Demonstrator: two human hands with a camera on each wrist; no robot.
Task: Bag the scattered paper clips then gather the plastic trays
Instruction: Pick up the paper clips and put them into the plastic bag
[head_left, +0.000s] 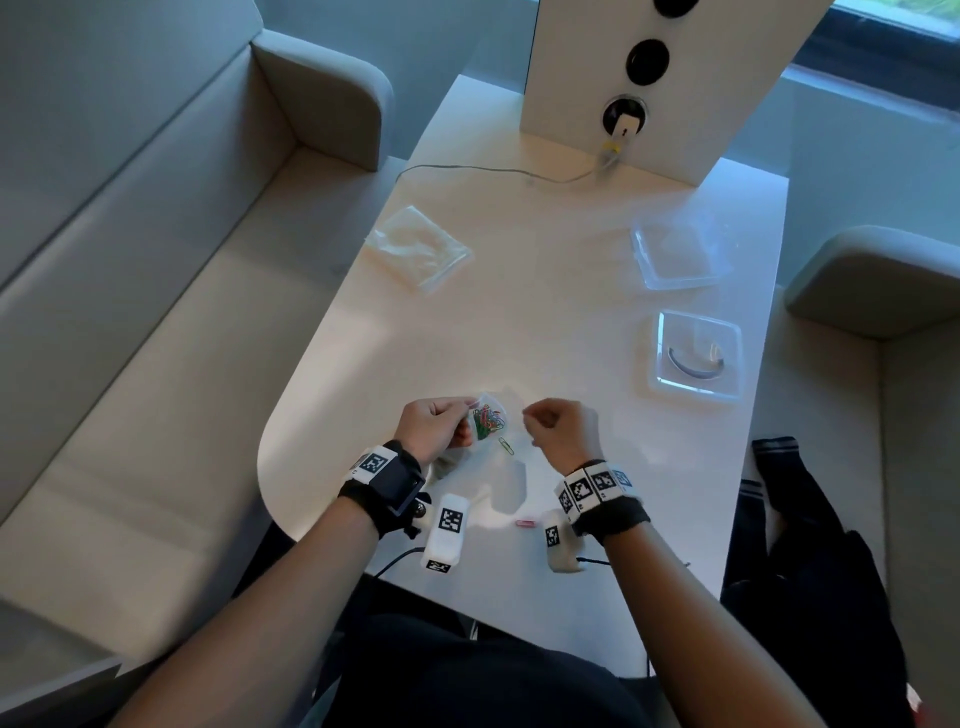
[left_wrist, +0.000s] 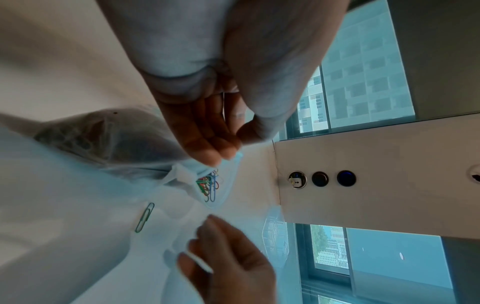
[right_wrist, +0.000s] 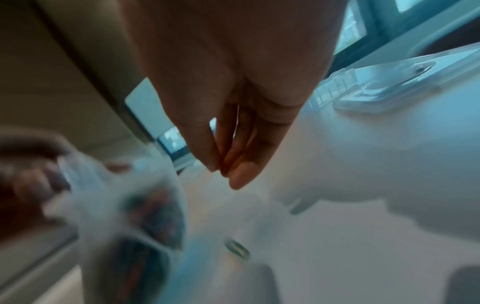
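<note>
left fingers (head_left: 460, 415) pinch bag (head_left: 488, 418); right fingers (head_left: 535, 418) curled, seemingly empty.

the clips in the clear bag (head_left: 488, 418) were green, red and blue. a green paper clip (head_left: 505, 446) lay at its 5 o'clock on the white table (head_left: 545, 322), a pink paper clip (head_left: 525, 523) beyond. clear trays (head_left: 698, 356) sat at 2 o'clock. the wristbands (head_left: 597, 488) bore black-and-white square markers.

Head view looks down at the table (head_left: 519, 322); wrist views close, sharing it.
</note>
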